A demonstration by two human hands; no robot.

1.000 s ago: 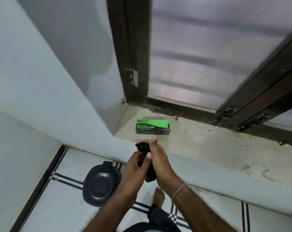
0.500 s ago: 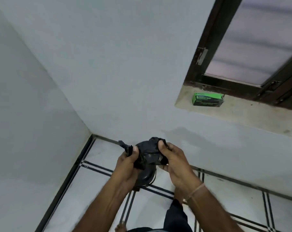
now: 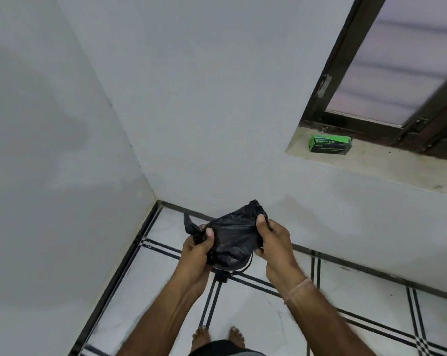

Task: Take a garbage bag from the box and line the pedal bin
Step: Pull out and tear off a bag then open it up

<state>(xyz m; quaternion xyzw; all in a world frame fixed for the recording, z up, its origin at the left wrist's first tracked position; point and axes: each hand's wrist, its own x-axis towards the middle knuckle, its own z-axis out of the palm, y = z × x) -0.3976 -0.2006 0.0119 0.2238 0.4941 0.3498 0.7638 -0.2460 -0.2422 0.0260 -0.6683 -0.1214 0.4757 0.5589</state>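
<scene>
A crumpled black garbage bag (image 3: 231, 233) is stretched between both hands in front of me. My left hand (image 3: 198, 246) pinches its left end and my right hand (image 3: 272, 240) pinches its right edge. Directly below the bag, mostly hidden by it, stands the black pedal bin (image 3: 239, 268) on the floor; only its lower rim and pedal show. The green garbage bag box (image 3: 330, 143) lies on the window sill at the upper right, well away from my hands.
White walls meet in a corner on the left. The stone window sill (image 3: 386, 170) juts out at the right under a dark-framed window (image 3: 345, 80). White floor tiles with black lines lie below, with my bare feet (image 3: 217, 336) at the bottom.
My hands have pulled apart, spreading the bag wider. Since one second ago they moved with the bag from the sill by the box down to above the bin, and my view swung left.
</scene>
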